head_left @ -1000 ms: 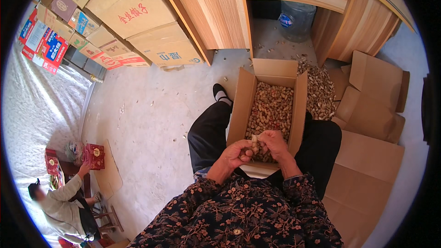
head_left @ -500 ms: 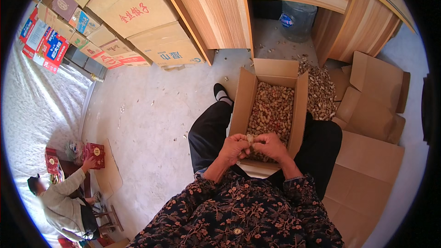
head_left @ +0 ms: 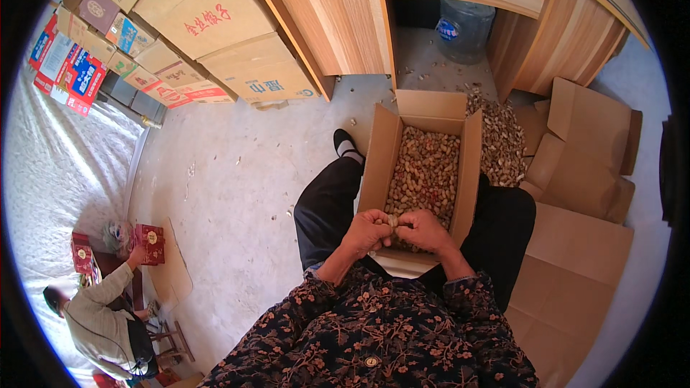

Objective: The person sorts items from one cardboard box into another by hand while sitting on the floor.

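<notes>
An open cardboard box (head_left: 372, 165) stands between my knees with its flaps raised. Inside it lies a thick layer of unshelled peanuts (head_left: 424, 172), with some reddish bits among them. Over the box's near end, my left hand (head_left: 366, 231) and my right hand (head_left: 422, 230) meet fingertip to fingertip. Both pinch one pale peanut (head_left: 392, 221) between thumbs and forefingers. Whether its shell is cracked is too small to tell.
Empty peanut shells (head_left: 502, 144) are heaped on the floor right of the box. Flattened cardboard (head_left: 575, 266) lies at the right. Ahead stands a wooden desk (head_left: 327, 14) with a water bottle (head_left: 466, 32) beneath; stacked cartons (head_left: 215, 21) fill the far left. A person (head_left: 108, 316) sits at lower left.
My hands stay in nearly the same place, the fingers shifting slightly around the peanut. At lower left, the other person's head and hand on the red box have moved a little.
</notes>
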Motion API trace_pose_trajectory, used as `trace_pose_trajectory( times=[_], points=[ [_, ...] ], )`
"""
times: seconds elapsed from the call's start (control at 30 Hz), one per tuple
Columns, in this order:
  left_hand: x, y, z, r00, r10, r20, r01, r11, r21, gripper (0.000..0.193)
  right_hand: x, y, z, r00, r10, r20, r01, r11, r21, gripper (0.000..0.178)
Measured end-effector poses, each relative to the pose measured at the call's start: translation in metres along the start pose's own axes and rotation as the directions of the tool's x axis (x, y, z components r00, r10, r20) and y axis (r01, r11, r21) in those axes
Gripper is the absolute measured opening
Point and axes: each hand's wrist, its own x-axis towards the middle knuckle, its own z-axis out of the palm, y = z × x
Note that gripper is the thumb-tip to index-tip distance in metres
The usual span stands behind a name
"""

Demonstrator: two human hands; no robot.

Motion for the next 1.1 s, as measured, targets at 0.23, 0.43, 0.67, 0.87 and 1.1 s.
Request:
trace_pose_trajectory(
  times=[0.23,0.43,0.67,0.87,1.1],
  points=[
    [-0.003,0.001,0.004,0.997,0.055,-0.051,-0.054,0.998,0.025,0.007,0.0,0.0,0.013,0.99,-0.058,-0.131,0.053,0.998,-0.046,0.016],
    [-0.003,0.002,0.011,0.989,0.091,-0.116,-0.088,0.996,0.031,0.005,0.0,-0.005,0.017,0.976,-0.044,-0.214,0.032,0.998,-0.059,0.02],
    [0.001,0.003,0.02,0.973,0.06,-0.223,-0.119,0.958,-0.261,0.006,0.004,-0.005,0.021,0.922,0.17,-0.348,-0.063,0.952,0.3,0.012],
    [0.002,0.006,0.016,0.982,0.042,-0.186,-0.115,0.91,-0.398,0.008,0.003,0.004,0.005,0.93,0.298,-0.214,-0.065,0.709,0.702,0.011],
    [0.003,0.005,0.01,0.946,0.179,-0.272,-0.182,0.983,0.013,0.01,0.004,-0.006,0.002,0.953,0.277,-0.121,-0.145,0.77,0.621,0.015]
  ],
)
